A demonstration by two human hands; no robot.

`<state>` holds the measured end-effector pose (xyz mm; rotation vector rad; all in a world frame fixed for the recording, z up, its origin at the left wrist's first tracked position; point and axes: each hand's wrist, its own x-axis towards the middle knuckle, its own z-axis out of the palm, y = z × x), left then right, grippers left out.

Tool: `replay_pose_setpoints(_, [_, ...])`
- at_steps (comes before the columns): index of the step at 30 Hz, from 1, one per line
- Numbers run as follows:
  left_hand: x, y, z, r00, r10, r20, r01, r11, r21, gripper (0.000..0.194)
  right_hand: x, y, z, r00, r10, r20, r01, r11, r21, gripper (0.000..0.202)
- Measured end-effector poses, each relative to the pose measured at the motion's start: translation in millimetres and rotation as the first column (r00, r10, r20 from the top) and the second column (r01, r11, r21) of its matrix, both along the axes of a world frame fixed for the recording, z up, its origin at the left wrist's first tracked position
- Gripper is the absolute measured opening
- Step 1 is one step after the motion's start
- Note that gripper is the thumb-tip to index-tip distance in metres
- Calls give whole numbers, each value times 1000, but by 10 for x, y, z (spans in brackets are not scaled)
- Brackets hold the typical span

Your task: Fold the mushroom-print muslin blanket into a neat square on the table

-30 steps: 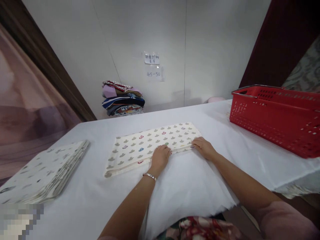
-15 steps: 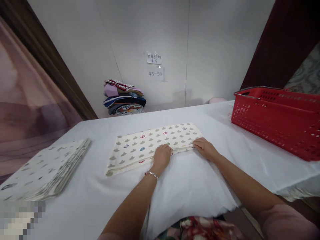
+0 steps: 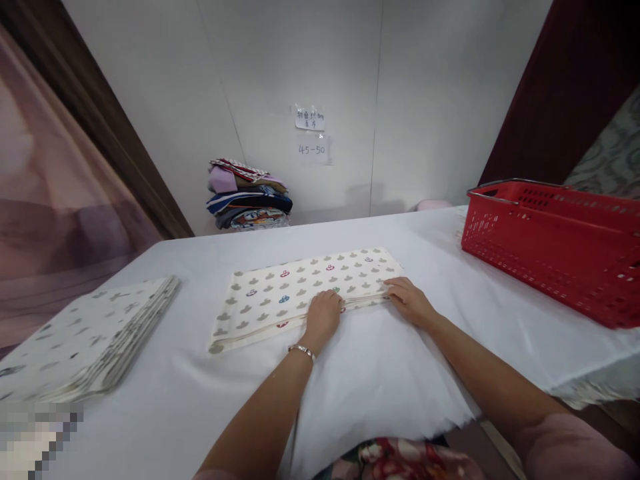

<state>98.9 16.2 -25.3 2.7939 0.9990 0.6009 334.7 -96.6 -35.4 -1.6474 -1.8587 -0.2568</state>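
A cream cloth (image 3: 270,287), printed with grey mushroom-like shapes and a few coloured ones, lies folded into a long strip on the table. Along its near edge several layers show. My left hand (image 3: 324,313) is closed on that edge near the middle, fingers bent over it and mostly hidden from view. At the strip's right end, my right hand (image 3: 407,300) touches the near corner with its fingers stretched and slightly apart. A silver bracelet (image 3: 302,351) circles my left wrist.
On the left lies a stack of folded printed cloths (image 3: 95,333). A red plastic basket (image 3: 550,247) with a metal handle stands at the right. Behind the white-covered table (image 3: 200,400) rises a pile of coloured fabrics (image 3: 250,200). Paper signs (image 3: 311,150) hang on the wall.
Some fingers of my right hand have lifted and spread slightly at the cloth's corner. My left hand stays where it was, and the view has shifted a little.
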Motion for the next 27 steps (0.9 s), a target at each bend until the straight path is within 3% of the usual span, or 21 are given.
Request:
replay_pose_setpoints(15, [-14, -1, -4, 999, -20, 27, 20, 1000, -13, 22, 5, 26, -24, 997, 29, 76, -26, 999, -41, 20])
replay_pose_setpoints(27, [-35, 8, -44, 997, -48, 55, 48, 999, -1, 20, 26, 6, -18, 999, 31, 9, -30, 997, -66, 23])
